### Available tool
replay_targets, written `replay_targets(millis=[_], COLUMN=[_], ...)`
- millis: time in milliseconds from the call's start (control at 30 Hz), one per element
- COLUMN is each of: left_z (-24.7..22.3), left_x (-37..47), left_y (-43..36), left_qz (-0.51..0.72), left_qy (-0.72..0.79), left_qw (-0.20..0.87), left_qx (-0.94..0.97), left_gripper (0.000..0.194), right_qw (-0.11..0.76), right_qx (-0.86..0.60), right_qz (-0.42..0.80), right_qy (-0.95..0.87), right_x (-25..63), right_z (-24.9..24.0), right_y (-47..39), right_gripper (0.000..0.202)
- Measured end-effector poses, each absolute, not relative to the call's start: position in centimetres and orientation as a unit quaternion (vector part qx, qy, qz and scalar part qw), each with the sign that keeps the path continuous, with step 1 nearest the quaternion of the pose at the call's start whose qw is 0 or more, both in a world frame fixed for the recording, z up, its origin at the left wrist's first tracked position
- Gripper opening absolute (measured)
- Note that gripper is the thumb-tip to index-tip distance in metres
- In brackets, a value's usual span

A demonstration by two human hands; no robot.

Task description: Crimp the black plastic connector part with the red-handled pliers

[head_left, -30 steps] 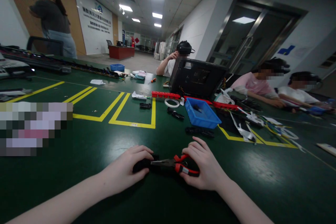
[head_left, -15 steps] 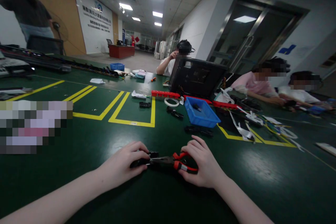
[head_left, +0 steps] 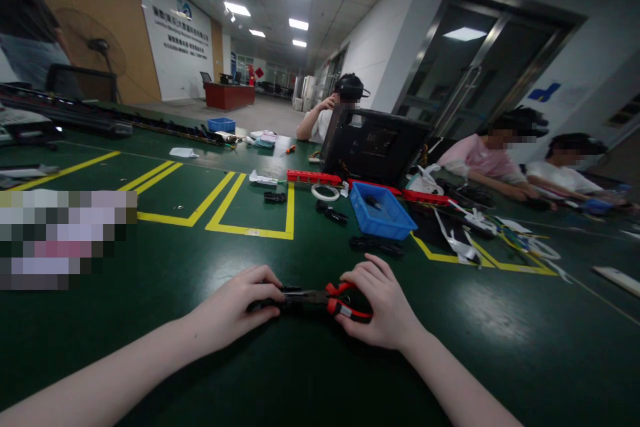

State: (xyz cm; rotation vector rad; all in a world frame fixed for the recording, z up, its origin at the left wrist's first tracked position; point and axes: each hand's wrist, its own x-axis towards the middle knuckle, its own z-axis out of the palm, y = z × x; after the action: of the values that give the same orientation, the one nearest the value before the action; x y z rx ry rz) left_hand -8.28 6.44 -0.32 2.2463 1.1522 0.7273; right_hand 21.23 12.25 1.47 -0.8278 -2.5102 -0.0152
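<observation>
Low over the green table, my right hand (head_left: 379, 303) is wrapped round the red-and-black handles of long-nose pliers (head_left: 316, 297). The jaws point left and reach to my left hand (head_left: 243, 307). Between the fingers and thumb of that hand is a small black part (head_left: 263, 304), mostly covered, so its kind does not show. The plier tips meet this part; whether they grip it I cannot make out. Beyond my right hand lie some black pieces (head_left: 376, 246) and a blue tray (head_left: 383, 213) with a small dark item in it.
Yellow tape (head_left: 250, 232) marks out areas on the table (head_left: 165, 267). Behind the tray are red strips (head_left: 314, 177), a white ring (head_left: 325, 193) and a large black case (head_left: 375, 143). White strips and wires (head_left: 520, 240) lie at right. Several people sit or stand around.
The pliers' jaws have come closer together and shifted slightly left over the black part. My hands stay nearly in place. The person at far left has moved left.
</observation>
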Motion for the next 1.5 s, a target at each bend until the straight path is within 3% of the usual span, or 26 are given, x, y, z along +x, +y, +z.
replay_targets(millis=[1500], left_z=[-0.42], left_x=[-8.31], left_y=[6.43], left_qz=[0.255], left_qy=[0.419], left_qw=[0.204], left_qx=[0.847], left_gripper=[0.025], right_qw=[0.222], right_qx=[-0.281], right_qz=[-0.016], right_qy=[-0.934], right_x=[21.62], right_z=[1.73], right_y=[12.56], right_gripper=[0.037])
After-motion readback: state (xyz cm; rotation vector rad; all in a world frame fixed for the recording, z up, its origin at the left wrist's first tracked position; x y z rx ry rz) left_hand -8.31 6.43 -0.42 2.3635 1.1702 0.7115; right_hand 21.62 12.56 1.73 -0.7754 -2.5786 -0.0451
